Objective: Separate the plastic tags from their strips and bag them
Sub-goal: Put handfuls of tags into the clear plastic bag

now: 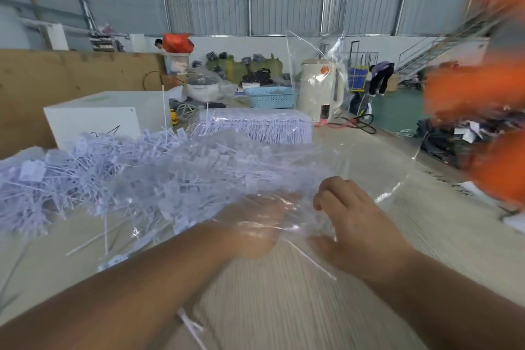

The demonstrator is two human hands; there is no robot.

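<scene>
A clear plastic bag (358, 167) lies across the table in front of me, partly filled with white plastic tags (204, 176). My left hand (255, 224) is inside the bag's mouth, seen through the film; whether its fingers hold anything is blurred. My right hand (349, 216) grips the bag's edge from outside, fingers curled on the film. More loose tags (42, 179) are heaped at the left. A stack of unseparated tag strips (255, 125) sits behind the bag. A few bare strips (93, 241) lie near my left forearm.
A white box (96, 116) stands at the back left. A cream kettle (321, 91) and a blue basket (270, 96) stand at the table's far end. Blurred orange objects (483, 88) hang close at the right. A person bends over far right in the hall.
</scene>
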